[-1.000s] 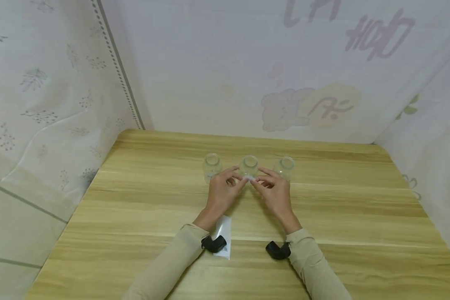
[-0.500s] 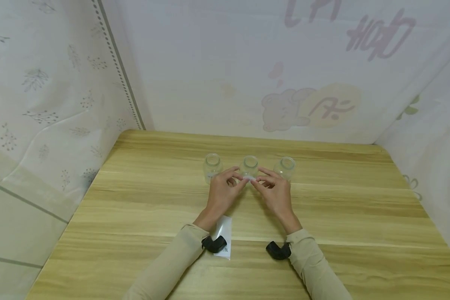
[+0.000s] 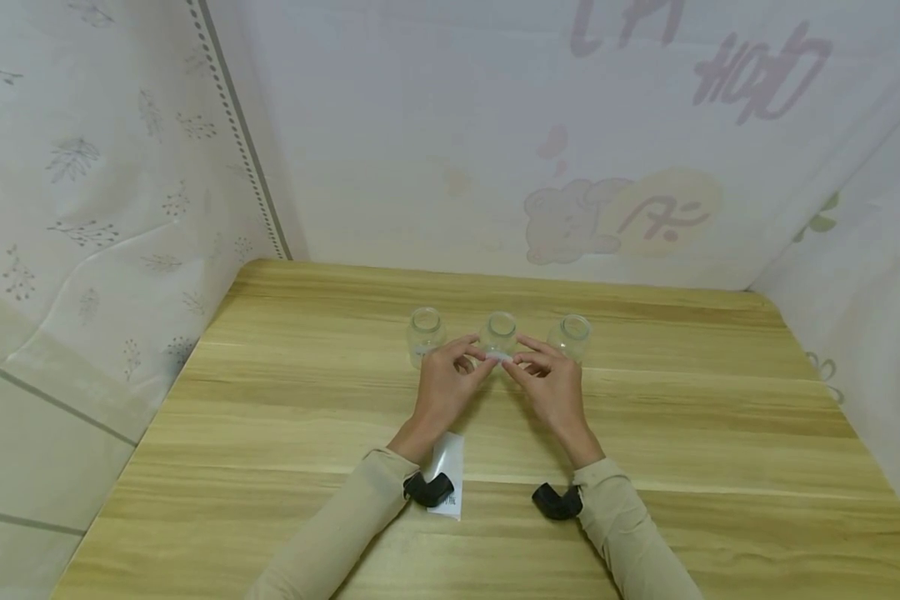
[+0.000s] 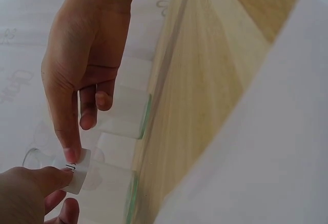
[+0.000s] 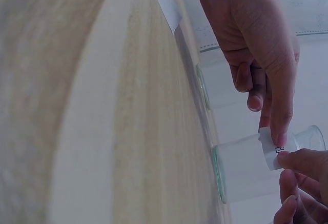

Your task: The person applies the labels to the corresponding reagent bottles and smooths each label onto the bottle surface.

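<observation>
Three clear glass jars stand upright in a row on the table. At the middle jar [image 3: 501, 323], both hands meet over a small white label [image 3: 498, 357] with dark print. The left hand [image 3: 446, 379] has its thumb on one end of the label and its index finger along the jar's side. Mirroring it, the right hand [image 3: 555, 385] puts its thumb on the other end. In the left wrist view the label [image 4: 79, 175] lies across the jar's side, both thumb tips close together on it. The right wrist view shows the label [image 5: 269, 152] against the glass too.
The left jar [image 3: 425, 327] and right jar [image 3: 573, 329] stand close beside the hands. A white paper strip [image 3: 450, 462] with dark characters lies under the left wrist. Black curved pieces [image 3: 558, 502] sit at both cuffs. Patterned cloth walls [image 3: 420, 150] border the wooden table [image 3: 682, 433].
Both hands keep almost the same place at the middle jar. A little more of the white label shows between the thumbs now.
</observation>
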`<state>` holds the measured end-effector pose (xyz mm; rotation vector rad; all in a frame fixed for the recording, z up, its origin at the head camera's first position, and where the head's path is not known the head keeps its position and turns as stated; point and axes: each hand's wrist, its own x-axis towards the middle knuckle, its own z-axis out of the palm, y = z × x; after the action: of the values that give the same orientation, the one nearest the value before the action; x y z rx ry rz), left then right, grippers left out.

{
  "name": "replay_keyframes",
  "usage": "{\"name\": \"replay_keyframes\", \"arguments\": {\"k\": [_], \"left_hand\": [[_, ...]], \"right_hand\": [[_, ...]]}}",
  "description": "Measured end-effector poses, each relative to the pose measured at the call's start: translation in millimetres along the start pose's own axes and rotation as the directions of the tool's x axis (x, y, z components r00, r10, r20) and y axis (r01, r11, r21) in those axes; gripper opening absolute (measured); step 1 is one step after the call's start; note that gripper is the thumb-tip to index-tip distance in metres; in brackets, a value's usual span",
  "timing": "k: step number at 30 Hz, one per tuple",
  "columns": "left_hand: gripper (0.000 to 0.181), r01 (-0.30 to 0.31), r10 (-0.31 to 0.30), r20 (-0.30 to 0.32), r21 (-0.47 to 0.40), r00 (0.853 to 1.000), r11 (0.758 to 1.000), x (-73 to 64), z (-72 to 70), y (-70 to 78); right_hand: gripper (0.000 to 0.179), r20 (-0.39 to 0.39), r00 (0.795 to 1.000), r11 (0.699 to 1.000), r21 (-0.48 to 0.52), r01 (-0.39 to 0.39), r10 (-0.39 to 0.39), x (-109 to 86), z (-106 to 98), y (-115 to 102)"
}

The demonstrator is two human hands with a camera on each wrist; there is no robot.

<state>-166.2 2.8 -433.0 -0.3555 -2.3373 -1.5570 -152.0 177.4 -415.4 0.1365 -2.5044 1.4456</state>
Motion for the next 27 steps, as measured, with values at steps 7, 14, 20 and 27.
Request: {"name": "replay_keyframes", "arguments": {"k": [7,14,20,27], "left_hand": [[0.020,0.019,-0.019,-0.001,-0.020,1.000,1.000,-0.5,0.0,0.5],[0.018,0.025,-0.025,-0.008,-0.039,1.000,0.999,-0.2,0.1,0.6],[0.019,0.025,-0.025,-0.004,-0.047,1.000,0.999,-0.9,-0.5,1.1],[0.018,0.031,-0.031,0.002,-0.043,1.000,0.999,-1.1,-0.2,1.9]], "right_hand": [[0.013,0.004,1.000,1.000,-0.004,-0.009,0.009,0.1,0.2,0.6],[0.013,0.005,1.000,1.000,0.002,-0.008,0.008,0.6,-0.2,1.3],[0.012,0.016,0.999,0.999,0.012,-0.033,0.033,1.8,-0.9,3.2],[0.013,0.021,0.998,0.998,0.018,-0.054,0.054,1.9,-2.3,2.1]]}}
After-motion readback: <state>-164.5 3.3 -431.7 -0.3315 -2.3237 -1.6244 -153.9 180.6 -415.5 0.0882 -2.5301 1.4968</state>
